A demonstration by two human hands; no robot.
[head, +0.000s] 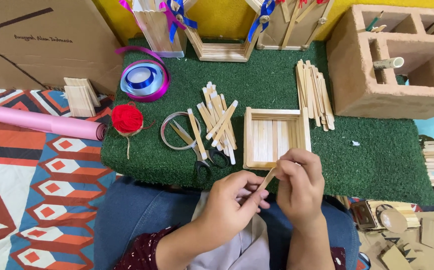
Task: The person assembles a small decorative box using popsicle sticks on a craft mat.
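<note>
Seen from my remote feed: my left hand (234,197) and right hand (297,182) meet over my lap, both pinched shut on one wooden stick (266,180), which slants between the fingertips just in front of the near edge of the green mat (377,160). The left fingers grip its lower end, the right its upper end. As I judge it, the stick is best kept flat and steady between both thumbs, pressure light so the thin wood does not bend or snap.

Just beyond the hands sits a square stick tray (275,137), slats laid across its floor, its near rim almost touching my right knuckles; any forward move risks nudging it. To the left lie a loose pile of sticks (218,122), scissors (204,155) and a wire ring (179,131). A second bundle of sticks (314,95) rests beside a hollow brick (392,60). A red yarn ball (127,119), ribbon rolls (144,80) and a pink paper roll (37,121) stand well apart, out of the way.
</note>
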